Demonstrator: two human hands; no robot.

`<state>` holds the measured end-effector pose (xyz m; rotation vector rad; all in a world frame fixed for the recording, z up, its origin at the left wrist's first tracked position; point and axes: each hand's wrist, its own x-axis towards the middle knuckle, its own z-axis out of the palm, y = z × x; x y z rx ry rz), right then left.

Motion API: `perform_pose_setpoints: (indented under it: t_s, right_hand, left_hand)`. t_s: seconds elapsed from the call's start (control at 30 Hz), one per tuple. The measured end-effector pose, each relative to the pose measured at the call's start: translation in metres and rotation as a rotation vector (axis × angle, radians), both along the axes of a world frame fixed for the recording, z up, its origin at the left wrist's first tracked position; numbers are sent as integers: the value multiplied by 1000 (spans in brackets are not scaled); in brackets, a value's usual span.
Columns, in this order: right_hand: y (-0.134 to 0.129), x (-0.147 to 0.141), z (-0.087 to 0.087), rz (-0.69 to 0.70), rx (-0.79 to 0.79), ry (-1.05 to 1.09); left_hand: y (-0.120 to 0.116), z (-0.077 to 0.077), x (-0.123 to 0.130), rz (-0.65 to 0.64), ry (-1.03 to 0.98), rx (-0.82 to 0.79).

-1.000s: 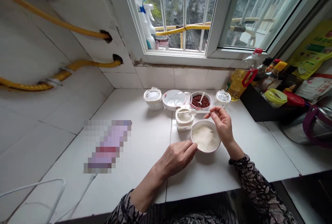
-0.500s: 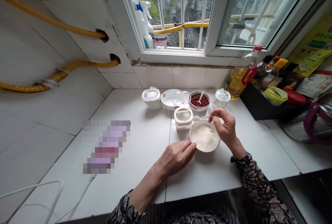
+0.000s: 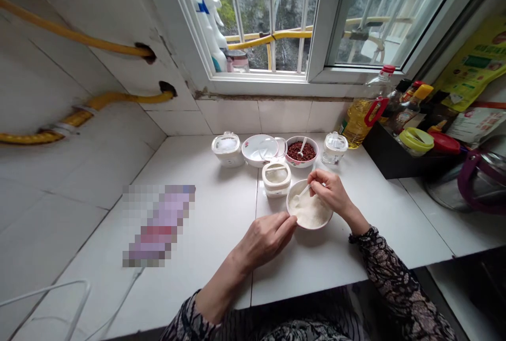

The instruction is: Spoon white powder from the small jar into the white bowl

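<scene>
A white bowl [image 3: 312, 227] of fine white granules stands on the tiled counter, right in front of me. My right hand [image 3: 328, 191] pinches a small white spoon [image 3: 304, 190], whose bowl end dips into the granules. My left hand [image 3: 266, 239] grips the near left rim of the bowl with its fingertips. Just behind the bowl sits a square white container [image 3: 276, 177] holding something pale, its lid off. A dish of red beans [image 3: 301, 151] with a spoon in it stands farther back.
Along the wall stand a white lidded pot [image 3: 226, 149], a white dish [image 3: 256, 150] and a glass jar [image 3: 334, 148]. To the right are a cooking oil bottle [image 3: 361, 122] and a black tray [image 3: 395, 159] of bottles. A pixelated object [image 3: 158, 225] lies on the counter's left.
My right hand has moved down and left, bringing the spoon from above the square container into the white bowl. My left hand stays on the rim. The view has shifted slightly.
</scene>
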<state>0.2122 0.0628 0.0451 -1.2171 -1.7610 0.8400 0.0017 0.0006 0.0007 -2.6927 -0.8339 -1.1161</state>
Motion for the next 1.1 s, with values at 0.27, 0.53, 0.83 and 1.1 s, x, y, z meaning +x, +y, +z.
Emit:
perform_pose_setpoints:
  t_s: [0.27, 0.53, 0.83, 1.1]
  right_hand:
    - [7, 5, 3, -83, -164, 285]
    - [10, 7, 6, -138, -238, 491]
    - [5, -13, 4, -157, -143, 555]
    - [-3, -23, 1, -33, 411, -28]
  left_hand:
    - [0, 1, -1, -5, 13, -22]
    - [0, 1, 0, -3, 13, -13]
    - [1, 0, 1, -4, 3, -10]
    - [2, -1, 2, -8, 10, -13]
